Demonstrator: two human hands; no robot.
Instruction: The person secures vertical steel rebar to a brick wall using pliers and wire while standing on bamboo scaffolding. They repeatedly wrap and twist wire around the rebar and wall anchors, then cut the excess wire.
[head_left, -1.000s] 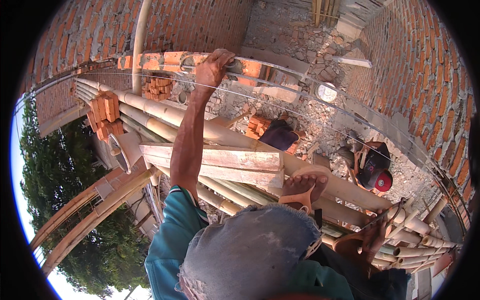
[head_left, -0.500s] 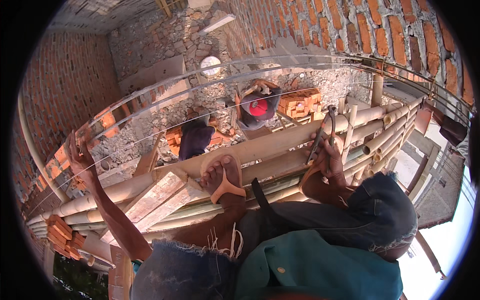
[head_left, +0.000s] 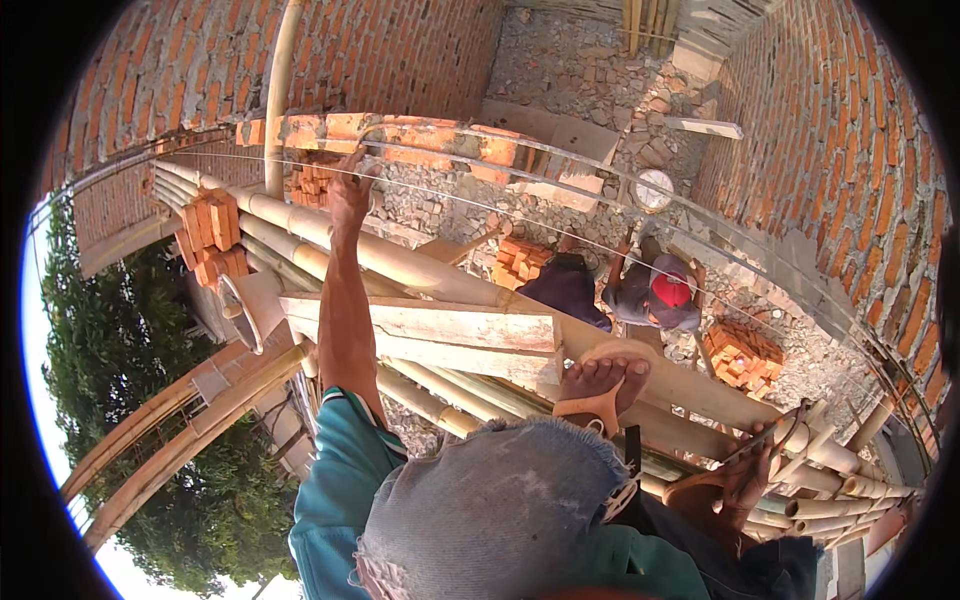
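Left hand [head_left: 349, 195]: far left, fingers loosely parted near brick row [head_left: 430, 139]; contact unclear
Right hand [head_left: 747, 474]: near right, fingers round dark pincers [head_left: 778, 426]
Planks [head_left: 450, 327]: between hands, across bamboo [head_left: 425, 265]

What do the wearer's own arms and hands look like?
The left hand is bare, with no glove, watch or bracelet visible. Its arm wears a short teal sleeve edged with dark and white stripes. The right hand looks gloveless too; its sleeve cannot be made out.

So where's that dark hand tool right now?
In the head view, the dark hand tool is toward the lower right, in the right hand, with the bamboo poles' cut ends below and to its right.
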